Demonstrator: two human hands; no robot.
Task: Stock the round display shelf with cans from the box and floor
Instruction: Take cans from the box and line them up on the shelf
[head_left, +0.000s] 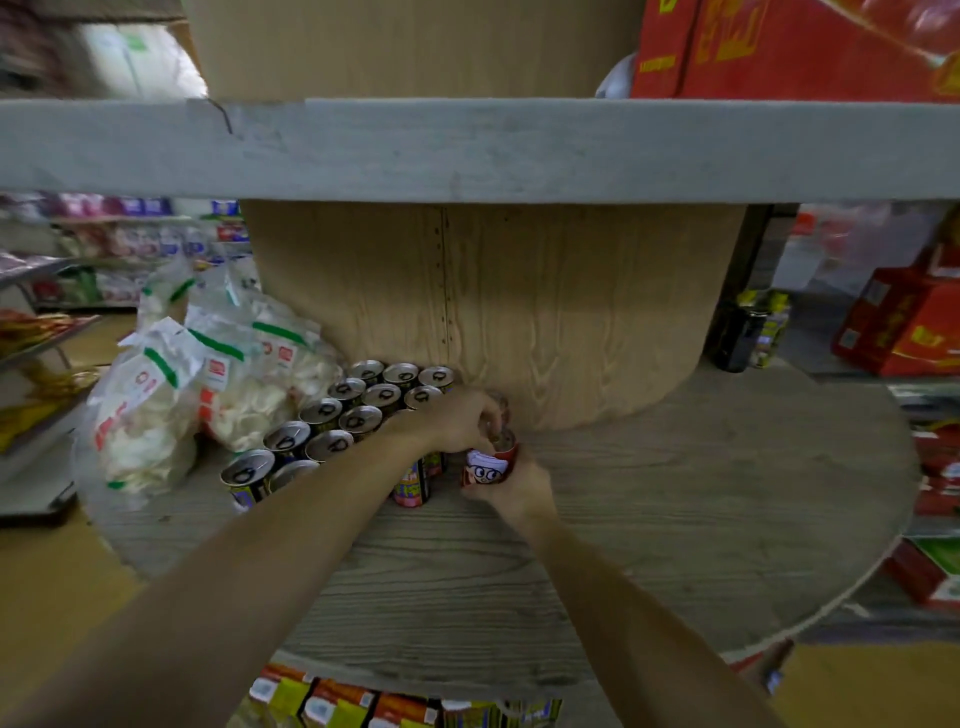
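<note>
Head view, centre of frame: the red can (491, 460) with a cartoon face stands upright, long axis vertical, on the round display shelf (675, 509), just right of the block of dark cans (332, 415) and close before the wooden core (519, 312); the right hand (519, 486) grips its near side from below in the frame; the left hand (462, 421), coming from the left, curls over its top, what it holds being hidden; both touch it; crisp bags (197, 384) lie at left.

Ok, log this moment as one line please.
phase: placing | right hand: grips red can on round shelf | left hand: on can tops beside can rows | snack bags left
</note>
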